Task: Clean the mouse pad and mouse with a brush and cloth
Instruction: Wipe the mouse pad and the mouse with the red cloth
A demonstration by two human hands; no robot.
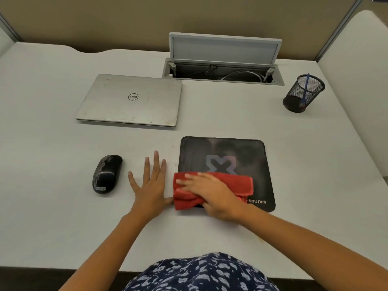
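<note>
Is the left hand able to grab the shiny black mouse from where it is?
Probably yes. The left hand lies flat and empty on the white desk, right beside the shiny black computer mouse, with bare desk between them.

Pale grey desk (63, 206) against tan partition wall (105, 22)

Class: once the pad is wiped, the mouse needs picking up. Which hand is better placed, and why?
Left. The left hand lies flat and empty beside the mouse; the right hand presses the red cloth on the mouse pad.
</note>
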